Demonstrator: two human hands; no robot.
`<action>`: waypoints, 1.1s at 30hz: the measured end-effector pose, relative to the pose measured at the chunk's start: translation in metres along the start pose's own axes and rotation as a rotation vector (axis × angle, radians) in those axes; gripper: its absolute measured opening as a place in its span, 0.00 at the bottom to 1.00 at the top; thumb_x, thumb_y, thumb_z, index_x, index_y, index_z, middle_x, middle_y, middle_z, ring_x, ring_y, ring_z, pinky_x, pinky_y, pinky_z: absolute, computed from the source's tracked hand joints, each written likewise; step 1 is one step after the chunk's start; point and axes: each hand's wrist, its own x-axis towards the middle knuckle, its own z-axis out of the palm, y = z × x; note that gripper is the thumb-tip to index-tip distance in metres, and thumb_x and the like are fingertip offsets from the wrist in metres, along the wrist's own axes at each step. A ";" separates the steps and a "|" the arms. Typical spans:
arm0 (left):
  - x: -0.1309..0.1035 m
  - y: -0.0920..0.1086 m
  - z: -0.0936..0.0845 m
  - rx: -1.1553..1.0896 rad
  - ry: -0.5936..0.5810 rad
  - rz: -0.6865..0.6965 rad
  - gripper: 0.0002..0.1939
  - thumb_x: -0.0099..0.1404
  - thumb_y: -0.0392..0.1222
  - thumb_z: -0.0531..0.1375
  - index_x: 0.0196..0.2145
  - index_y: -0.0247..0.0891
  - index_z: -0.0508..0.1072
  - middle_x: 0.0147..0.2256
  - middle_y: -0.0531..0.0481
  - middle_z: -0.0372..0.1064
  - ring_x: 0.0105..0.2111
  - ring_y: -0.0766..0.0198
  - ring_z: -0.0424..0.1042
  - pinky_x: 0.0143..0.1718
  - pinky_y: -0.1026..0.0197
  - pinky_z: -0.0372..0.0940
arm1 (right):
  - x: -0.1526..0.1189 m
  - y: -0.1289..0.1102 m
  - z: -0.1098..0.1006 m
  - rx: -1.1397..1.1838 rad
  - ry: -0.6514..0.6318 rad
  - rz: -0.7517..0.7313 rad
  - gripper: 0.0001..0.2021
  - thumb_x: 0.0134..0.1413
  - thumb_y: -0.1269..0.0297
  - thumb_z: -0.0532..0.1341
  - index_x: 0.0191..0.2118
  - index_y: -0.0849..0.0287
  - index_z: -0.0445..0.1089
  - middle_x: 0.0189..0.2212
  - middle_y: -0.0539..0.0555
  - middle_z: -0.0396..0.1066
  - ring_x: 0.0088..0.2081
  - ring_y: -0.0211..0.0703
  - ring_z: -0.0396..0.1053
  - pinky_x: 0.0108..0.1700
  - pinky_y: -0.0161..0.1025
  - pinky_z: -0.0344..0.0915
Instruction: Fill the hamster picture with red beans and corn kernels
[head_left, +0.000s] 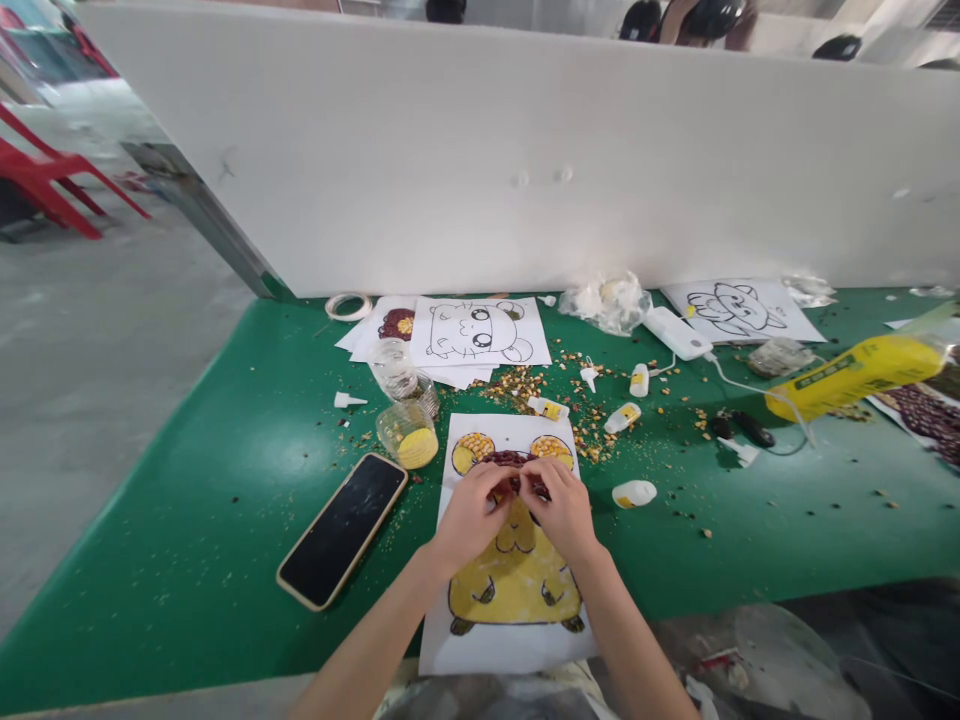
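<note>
A sheet with a bear-like animal picture (516, 592) lies on the green table in front of me. Its body is filled with fine yellow grains, its ears with corn kernels (551, 446). Dark red beans (508, 459) cover the top of the head. Over that head, my left hand (472, 510) and my right hand (562, 508) meet with thumbs and fingers pinched close together. Whatever sits between the fingertips is too small to make out. Both hands hide the middle of the animal's face.
A phone (343, 530) and a clear cup of yellow grains (411, 440) are to the left. Several small glue bottles (634, 494) and scattered kernels (517, 384) lie beyond and right. More drawings (484, 332) rest near the white partition (480, 160). A yellow bag (855, 375) is far right.
</note>
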 end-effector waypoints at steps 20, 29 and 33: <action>-0.001 -0.002 0.000 0.014 -0.001 0.002 0.15 0.57 0.28 0.55 0.41 0.36 0.71 0.36 0.46 0.70 0.38 0.59 0.68 0.39 0.58 0.64 | -0.001 0.002 0.001 0.024 -0.007 -0.025 0.06 0.55 0.71 0.56 0.33 0.56 0.69 0.27 0.52 0.70 0.31 0.40 0.67 0.34 0.36 0.65; -0.001 0.002 0.000 0.013 -0.010 0.015 0.13 0.57 0.28 0.55 0.40 0.36 0.71 0.36 0.46 0.70 0.38 0.59 0.68 0.40 0.58 0.63 | 0.000 0.000 -0.001 0.048 -0.006 0.022 0.05 0.54 0.73 0.55 0.32 0.56 0.65 0.28 0.51 0.68 0.30 0.39 0.67 0.31 0.34 0.65; 0.000 0.005 -0.002 0.019 -0.006 0.016 0.15 0.57 0.27 0.54 0.41 0.36 0.72 0.34 0.47 0.70 0.37 0.59 0.67 0.40 0.58 0.63 | 0.001 -0.003 -0.005 0.084 0.040 0.048 0.05 0.55 0.72 0.54 0.33 0.57 0.65 0.28 0.51 0.68 0.30 0.38 0.67 0.31 0.34 0.66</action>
